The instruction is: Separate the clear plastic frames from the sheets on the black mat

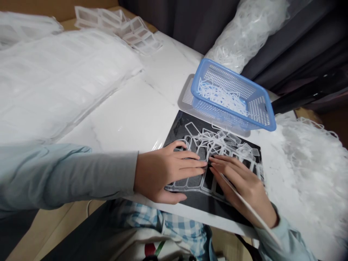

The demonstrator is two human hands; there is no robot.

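My left hand lies flat with its fingers stretched out over a translucent sheet of rounded rectangular frames, pressing its left part against a black mat. My right hand is closed, its fingertips down on the same sheet just right of my left fingertips. A thin, long white stick-like tool runs from between the right fingers back past the wrist; its tip is hidden. Loose clear frame-shaped pieces lie in a tangle along the sheet's far edge.
Beyond the mat, a blue perforated basket holds many thin white strips. A large stack of translucent sheets covers the table's left side. A heap of clear scraps lies at right, and a full clear bag stands behind the basket.
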